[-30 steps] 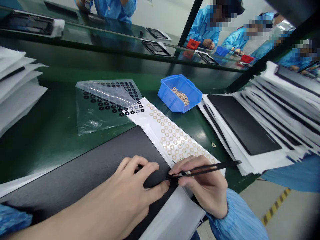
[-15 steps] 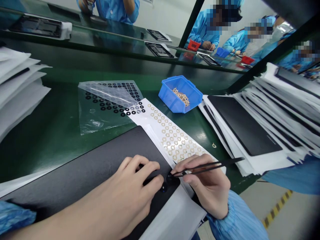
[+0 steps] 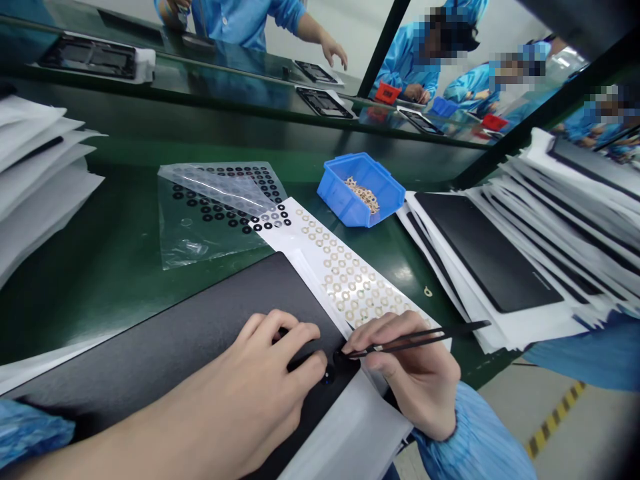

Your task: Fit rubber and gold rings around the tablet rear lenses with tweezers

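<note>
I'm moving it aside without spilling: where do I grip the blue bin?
Probably the rim of the blue plastic bin, along a long side, coming from above: the open top leaves a lip to pinch, and the tan rings lie loose inside, so keep it level.

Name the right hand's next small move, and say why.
Probably lift the tweezers clear of the black ring: their tips sit at it on the dark panel, and the left hand rests on the panel right beside it, seemingly steadying it.

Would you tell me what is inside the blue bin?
Loose tan rings lie heaped in the blue plastic bin; the bin's floor beneath them is hidden.
</note>
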Available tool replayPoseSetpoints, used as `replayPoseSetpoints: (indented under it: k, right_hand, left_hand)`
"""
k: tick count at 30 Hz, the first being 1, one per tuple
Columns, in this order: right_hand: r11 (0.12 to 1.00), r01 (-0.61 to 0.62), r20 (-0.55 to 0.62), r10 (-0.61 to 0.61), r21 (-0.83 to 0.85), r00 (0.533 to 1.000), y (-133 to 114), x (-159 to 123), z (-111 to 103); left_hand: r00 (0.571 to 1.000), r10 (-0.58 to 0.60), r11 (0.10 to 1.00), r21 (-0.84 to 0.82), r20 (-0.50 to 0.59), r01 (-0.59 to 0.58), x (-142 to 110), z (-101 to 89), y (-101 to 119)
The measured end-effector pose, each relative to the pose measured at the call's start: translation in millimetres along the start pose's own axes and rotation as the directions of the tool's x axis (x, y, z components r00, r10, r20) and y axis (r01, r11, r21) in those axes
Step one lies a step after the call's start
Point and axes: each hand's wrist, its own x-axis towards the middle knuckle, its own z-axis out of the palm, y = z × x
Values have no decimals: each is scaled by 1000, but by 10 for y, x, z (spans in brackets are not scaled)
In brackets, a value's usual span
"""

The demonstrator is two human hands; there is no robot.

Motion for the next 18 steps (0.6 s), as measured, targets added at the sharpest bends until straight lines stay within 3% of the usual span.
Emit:
replayPoseSetpoints:
  k: [5, 18]
  right_hand:
    - [1000, -15, 17, 16, -12, 1000, 0, -6, -1]
    - [999, 6, 65, -4, -32, 998, 44, -12, -16]
  left_hand:
    - [998, -49, 999, -9, -30, 48, -9, 31, 38]
    - [1000, -16, 1000, 13, -19, 16, 0, 18, 10]
